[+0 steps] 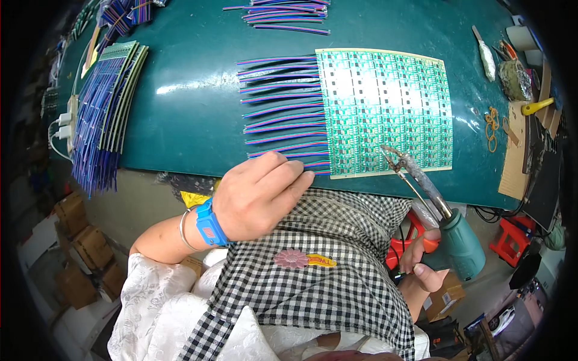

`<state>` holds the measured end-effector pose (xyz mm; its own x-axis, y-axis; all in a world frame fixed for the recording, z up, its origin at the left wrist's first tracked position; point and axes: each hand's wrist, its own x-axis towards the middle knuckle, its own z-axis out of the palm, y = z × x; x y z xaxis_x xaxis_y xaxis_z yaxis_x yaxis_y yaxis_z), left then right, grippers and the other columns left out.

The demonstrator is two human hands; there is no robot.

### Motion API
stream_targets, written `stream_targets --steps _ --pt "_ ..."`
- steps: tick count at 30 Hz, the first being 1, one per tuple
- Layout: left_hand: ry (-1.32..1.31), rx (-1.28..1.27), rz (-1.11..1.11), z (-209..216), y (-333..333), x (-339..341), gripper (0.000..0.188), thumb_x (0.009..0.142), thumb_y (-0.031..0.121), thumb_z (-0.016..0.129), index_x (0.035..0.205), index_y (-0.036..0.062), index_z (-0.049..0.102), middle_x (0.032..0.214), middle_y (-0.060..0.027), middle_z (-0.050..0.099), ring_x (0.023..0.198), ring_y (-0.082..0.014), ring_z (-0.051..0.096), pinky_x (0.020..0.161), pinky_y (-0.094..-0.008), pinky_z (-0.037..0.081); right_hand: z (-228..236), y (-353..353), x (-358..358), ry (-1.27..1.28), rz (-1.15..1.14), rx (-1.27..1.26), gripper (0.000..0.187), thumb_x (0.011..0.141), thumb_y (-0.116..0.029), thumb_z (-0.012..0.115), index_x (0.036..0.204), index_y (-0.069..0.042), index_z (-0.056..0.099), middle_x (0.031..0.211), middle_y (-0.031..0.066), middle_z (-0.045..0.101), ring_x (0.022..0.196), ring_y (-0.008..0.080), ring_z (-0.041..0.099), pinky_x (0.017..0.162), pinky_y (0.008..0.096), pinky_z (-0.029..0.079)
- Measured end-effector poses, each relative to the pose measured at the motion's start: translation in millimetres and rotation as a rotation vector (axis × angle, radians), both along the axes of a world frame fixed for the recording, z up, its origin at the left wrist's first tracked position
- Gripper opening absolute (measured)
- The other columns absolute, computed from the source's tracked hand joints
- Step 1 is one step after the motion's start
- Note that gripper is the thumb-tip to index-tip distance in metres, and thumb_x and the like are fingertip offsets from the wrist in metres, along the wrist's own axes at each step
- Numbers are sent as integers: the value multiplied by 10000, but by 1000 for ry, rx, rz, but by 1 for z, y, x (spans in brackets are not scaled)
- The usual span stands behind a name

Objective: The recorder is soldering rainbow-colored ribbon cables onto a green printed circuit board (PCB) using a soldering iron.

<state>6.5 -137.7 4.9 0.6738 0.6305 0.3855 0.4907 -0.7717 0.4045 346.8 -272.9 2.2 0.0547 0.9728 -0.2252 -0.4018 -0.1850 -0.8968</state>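
Note:
A green circuit board panel [385,114] lies on the table, with a row of multicoloured wire strips [283,108] reaching out from its left edge. My left hand [259,195] is closed at the panel's lower left corner, its fingertips on the lowest wire strip [322,172]. The fingers hide most of that strip. My right hand [421,259] grips a teal-handled soldering gun [463,243], with a finger at the red trigger [431,240]. The gun points up and left, and its tip [385,148] is over the panel's lower right part; whether it touches I cannot tell.
Panels with wires attached [108,108] are stacked at the left, beside a white power strip [69,129]. Loose wire strips [289,12] lie at the far edge. Rubber bands [492,129], a cardboard piece [515,150] and tools are at the right. A red stool [512,240] stands below.

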Motion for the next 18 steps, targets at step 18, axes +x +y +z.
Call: stream_targets --steps 18 --pt "176 -184 24 15 37 47 789 697 287 872 1362 -8 567 1452 -223 514 1391 -415 457 1147 -532 389 0 103 -26 92 -39 288 677 812 -68 679 1415 85 413 848 114 562 799 227 601 790 416 577"
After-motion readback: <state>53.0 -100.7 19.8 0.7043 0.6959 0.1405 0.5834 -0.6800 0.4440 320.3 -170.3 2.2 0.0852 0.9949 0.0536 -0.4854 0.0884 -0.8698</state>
